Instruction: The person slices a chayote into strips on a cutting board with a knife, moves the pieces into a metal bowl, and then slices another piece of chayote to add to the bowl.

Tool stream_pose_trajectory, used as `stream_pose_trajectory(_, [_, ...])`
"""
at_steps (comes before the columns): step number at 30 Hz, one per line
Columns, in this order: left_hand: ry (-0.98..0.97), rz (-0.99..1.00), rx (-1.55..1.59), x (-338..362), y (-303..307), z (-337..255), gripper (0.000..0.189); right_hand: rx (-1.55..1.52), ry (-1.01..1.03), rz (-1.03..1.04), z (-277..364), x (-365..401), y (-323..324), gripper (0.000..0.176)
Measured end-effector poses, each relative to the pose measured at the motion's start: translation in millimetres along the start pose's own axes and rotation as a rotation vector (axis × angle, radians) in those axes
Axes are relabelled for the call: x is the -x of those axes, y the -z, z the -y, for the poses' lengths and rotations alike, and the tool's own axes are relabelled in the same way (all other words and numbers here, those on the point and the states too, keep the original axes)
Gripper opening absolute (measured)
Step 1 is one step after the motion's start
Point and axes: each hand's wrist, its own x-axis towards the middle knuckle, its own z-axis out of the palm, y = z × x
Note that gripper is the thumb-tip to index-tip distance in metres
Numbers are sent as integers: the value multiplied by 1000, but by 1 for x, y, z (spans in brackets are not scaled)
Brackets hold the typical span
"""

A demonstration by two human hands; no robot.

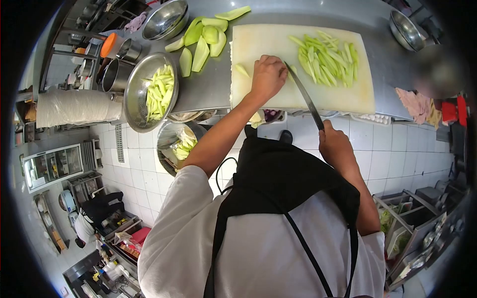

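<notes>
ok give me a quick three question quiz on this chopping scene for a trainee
1. True or false: the right hand holds the knife.
2. The green strips piled right of the blade lie on: A) the cutting board B) a plate C) the floor
3. Which hand rests curled on the board?
Key: 1 true; 2 A; 3 the left hand.
</notes>
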Motion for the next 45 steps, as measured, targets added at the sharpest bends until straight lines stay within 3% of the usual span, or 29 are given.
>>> stream_pose_trajectory(3, [18,28,-27,1,-1,0,6,63,-50,31,5,-4,-3,20])
stream_pose_trajectory(9, [25,82,-16,1,3,0,9,22,78,-6,-12,-60,-20,29])
stream_pose_trajectory(10, [23,100,-11,2,4,1,10,44,182,-128,-16,-67,-18,29])
stream_pose_trajectory(11, [24,108,-10,-1,4,3,10,-28,117,-107,-18,-72,-13,29])
stream_pose_trajectory(14, [20,-33,59,-2,15,13,11,-35,86,-99,-6,-56,11,29])
stream_pose_trajectory(16, [74,-129,40,-7,33,19,12,-23,83,-70,-8,-40,14,29])
stream_pose_trajectory(21, [313,25,176,-18,67,13,19,-56,43,77,-10,-7,1,23])
stream_pose_trajectory(25, [269,103,84,-7,29,24,25,-33,42,15,-25,-12,-14,23])
stream_pose_trajectory(33, [461,0,314,8,-9,-20,21,-45,27,-45,-30,-15,-6,25])
stream_pose_trajectory(45, [161,8,160,9,-4,3,14,-69,39,32,-7,0,-2,22])
